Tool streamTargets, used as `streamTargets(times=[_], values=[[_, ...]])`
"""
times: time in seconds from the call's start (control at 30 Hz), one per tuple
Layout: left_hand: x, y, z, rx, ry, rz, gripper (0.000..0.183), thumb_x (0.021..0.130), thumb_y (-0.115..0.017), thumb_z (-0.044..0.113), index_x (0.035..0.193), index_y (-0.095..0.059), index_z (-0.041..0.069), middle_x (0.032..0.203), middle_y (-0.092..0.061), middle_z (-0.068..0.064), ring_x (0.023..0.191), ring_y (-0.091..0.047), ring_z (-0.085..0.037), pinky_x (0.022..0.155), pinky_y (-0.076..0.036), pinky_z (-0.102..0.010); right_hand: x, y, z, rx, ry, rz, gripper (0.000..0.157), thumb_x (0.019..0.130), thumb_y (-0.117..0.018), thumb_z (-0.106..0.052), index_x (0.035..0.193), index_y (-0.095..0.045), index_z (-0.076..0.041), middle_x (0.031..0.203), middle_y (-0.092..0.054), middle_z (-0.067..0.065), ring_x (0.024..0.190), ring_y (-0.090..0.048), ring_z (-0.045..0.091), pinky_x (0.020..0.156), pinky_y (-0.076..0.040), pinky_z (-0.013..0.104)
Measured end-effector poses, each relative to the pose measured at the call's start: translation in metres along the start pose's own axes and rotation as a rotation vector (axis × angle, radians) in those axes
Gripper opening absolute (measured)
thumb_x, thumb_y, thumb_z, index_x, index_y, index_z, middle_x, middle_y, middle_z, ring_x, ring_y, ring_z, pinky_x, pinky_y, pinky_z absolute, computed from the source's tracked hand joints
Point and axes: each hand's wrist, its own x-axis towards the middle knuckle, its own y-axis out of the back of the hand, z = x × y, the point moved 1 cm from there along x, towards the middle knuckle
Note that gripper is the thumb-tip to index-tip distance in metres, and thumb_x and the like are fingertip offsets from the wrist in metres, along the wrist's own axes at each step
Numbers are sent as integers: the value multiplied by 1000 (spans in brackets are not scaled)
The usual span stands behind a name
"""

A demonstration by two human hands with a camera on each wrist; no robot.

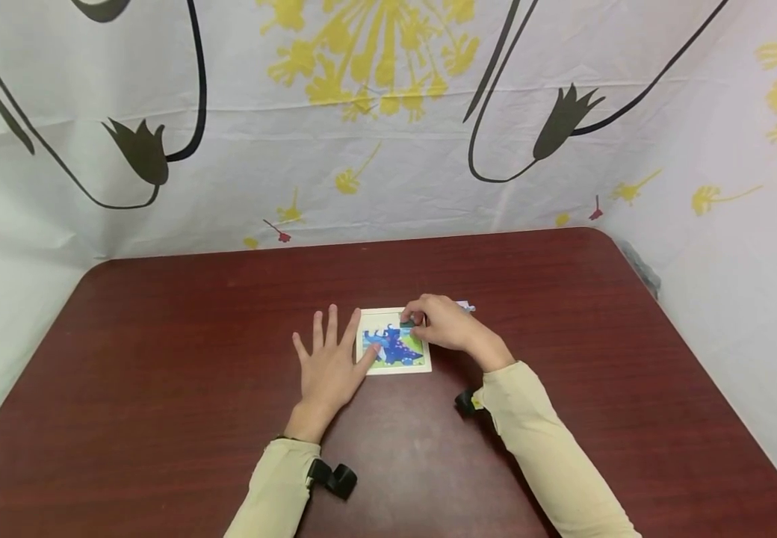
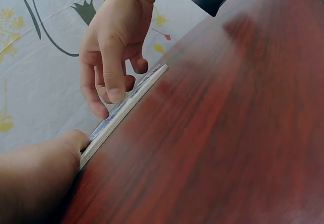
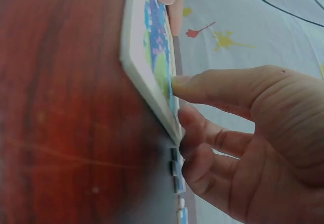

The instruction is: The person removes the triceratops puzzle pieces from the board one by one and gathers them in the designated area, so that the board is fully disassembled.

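A framed jigsaw puzzle (image 1: 395, 355) with a blue dinosaur picture lies on the table, its upper left part showing pale backing. My left hand (image 1: 329, 373) rests at its left side, fingers spread straight, the thumb over the picture. In the left wrist view that thumb (image 2: 78, 139) presses at the frame's near end. My right hand (image 1: 445, 323) is bent over the upper right corner. Its curled fingers and thumb pinch a small dark puzzle piece (image 1: 406, 323), mostly hidden by the fingers. In the right wrist view the thumb (image 3: 190, 88) touches the picture's edge.
Beyond the right hand, loose puzzle pieces (image 1: 467, 306) lie partly hidden on the dark red wooden table (image 1: 180, 359). A white cloth (image 1: 388, 202) with printed flowers hangs behind the table. Black wrist cameras (image 1: 343, 480) are strapped at both sleeves.
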Motion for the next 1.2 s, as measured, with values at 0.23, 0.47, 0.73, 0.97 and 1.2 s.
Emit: streamTargets(times=[0.23, 0.47, 0.73, 0.97, 1.2], values=[[0, 4, -2, -8, -3, 22, 72, 89, -40, 63, 149, -24, 26, 154, -12, -13, 140, -1, -33, 101, 4, -65, 3, -2, -2, -9, 6, 2, 20, 85, -65, -5, 104, -68, -9, 91, -55, 6, 70, -47, 16, 64, -43, 30], [1, 4, -3, 0, 1, 6, 73, 89, -37, 65, 149, -21, 28, 154, -10, -11, 140, 1, -33, 101, 5, -64, 3, -3, -1, 59, -50, 9, 21, 85, -64, -2, 102, -67, -13, 100, -46, 11, 67, -45, 17, 60, -41, 30], [2, 3, -3, -1, 2, 6, 73, 89, -37, 65, 149, -20, 27, 154, -10, -11, 140, 1, -33, 101, 5, -64, 5, -5, -5, 88, -35, -11, 23, 85, -55, 5, 97, -64, -13, 107, -43, 12, 67, -42, 18, 60, -37, 30], [2, 1, -2, -5, -1, -6, 73, 89, -35, 66, 149, -20, 28, 154, -9, -11, 140, 2, -32, 101, 6, -64, 2, -6, -5, 72, -54, -3, 21, 86, -57, 2, 98, -65, -13, 111, -45, 10, 68, -45, 17, 62, -40, 30], [2, -1, -2, 6, -4, -6, 73, 89, -34, 66, 150, -19, 28, 154, -10, -11, 140, 2, -32, 101, 6, -64, 2, -6, -3, 9, -25, 41, 17, 83, -63, 0, 96, -65, -11, 103, -51, 6, 70, -47, 16, 66, -41, 31]])
